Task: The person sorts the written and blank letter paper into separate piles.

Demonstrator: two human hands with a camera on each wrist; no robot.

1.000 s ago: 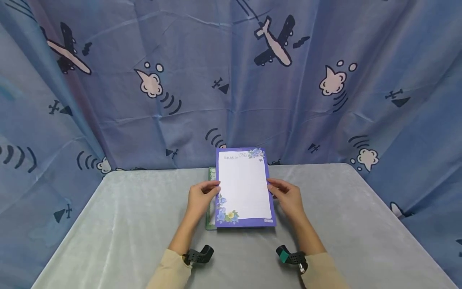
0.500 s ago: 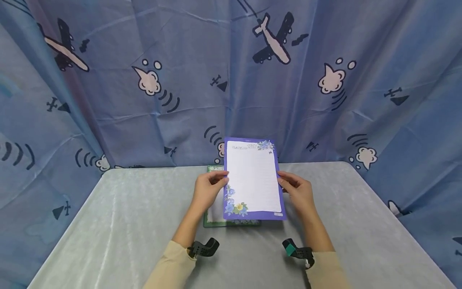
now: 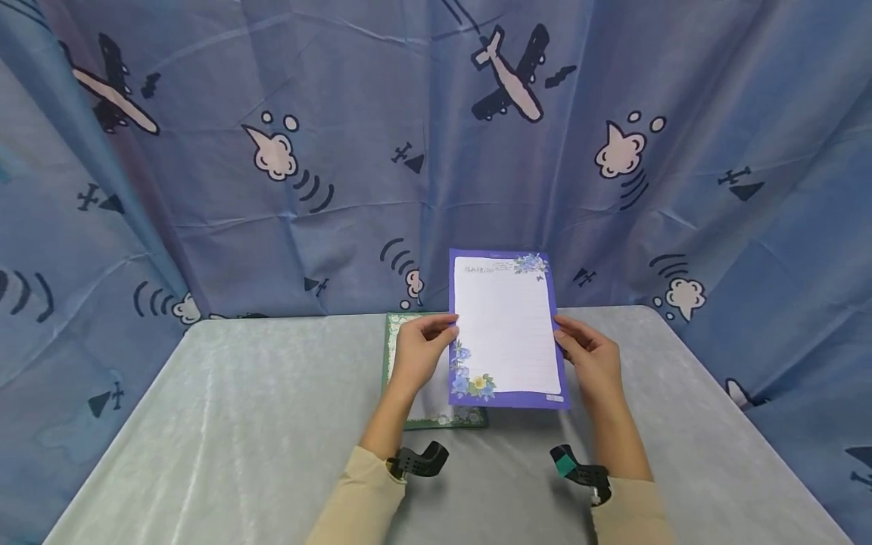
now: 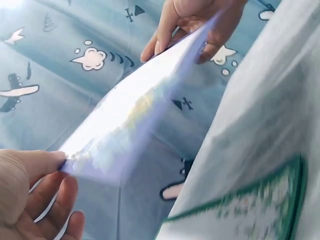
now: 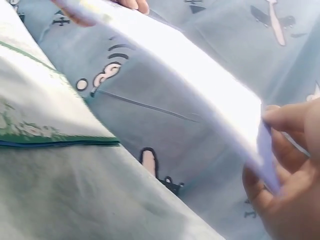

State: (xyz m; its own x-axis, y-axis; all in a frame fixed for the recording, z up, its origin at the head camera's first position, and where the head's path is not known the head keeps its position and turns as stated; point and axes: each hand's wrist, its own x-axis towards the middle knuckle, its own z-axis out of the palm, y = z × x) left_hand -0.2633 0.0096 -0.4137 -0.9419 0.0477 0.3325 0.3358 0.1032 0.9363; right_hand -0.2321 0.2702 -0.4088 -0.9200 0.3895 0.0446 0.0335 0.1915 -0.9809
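A sheet of stationery paper (image 3: 507, 325) with a purple border, faint ruled lines and blue flowers at two corners is held up above the table. My left hand (image 3: 418, 352) pinches its left edge between thumb and fingers. On the opposite edge my right hand (image 3: 593, 363) pinches it the same way. Beneath and to the left lies a green-bordered stack of sheets (image 3: 436, 412), partly covered by the purple sheet and my left hand. In the left wrist view the lifted sheet (image 4: 125, 110) hangs clear of the green-bordered stack (image 4: 250, 215).
A pale grey cloth covers the table (image 3: 272, 424). Behind it hangs a blue curtain (image 3: 368, 98) printed with planes and clouds, close to the table's back edge. Each wrist wears a black camera mount (image 3: 422, 459).
Both hands have lifted the purple-bordered sheet and carried it to the right. More of the green-bordered stack below has come into view.
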